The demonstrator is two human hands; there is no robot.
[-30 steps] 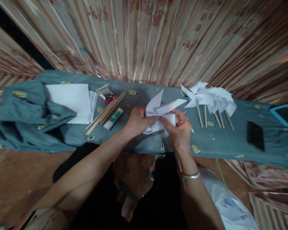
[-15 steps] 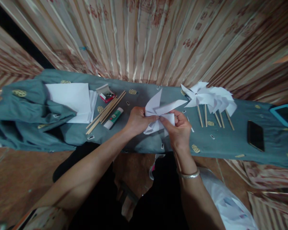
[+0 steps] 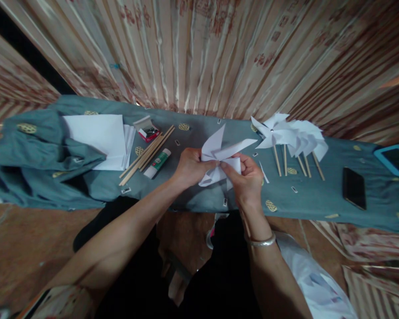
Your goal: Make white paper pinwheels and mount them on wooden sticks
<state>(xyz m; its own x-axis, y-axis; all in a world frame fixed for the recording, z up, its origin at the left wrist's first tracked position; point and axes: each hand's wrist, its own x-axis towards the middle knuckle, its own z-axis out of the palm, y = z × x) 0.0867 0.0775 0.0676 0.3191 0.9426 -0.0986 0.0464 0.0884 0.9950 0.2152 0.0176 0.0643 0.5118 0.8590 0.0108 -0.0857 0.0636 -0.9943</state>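
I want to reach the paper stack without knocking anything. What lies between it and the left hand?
In the head view, a bundle of wooden sticks and a glue stick lie between the paper stack and the left hand.

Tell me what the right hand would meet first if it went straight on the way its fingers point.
The right hand points up-left into the paper pinwheel it already pinches; just past the centre, probably the left hand gripping the other side.

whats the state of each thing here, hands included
left hand: pinching the paper pinwheel
right hand: pinching it too
paper pinwheel: half folded, no stick
finished pinwheels: on sticks, lying flat
glue stick: capped, lying down
phone: screen dark
small box: open
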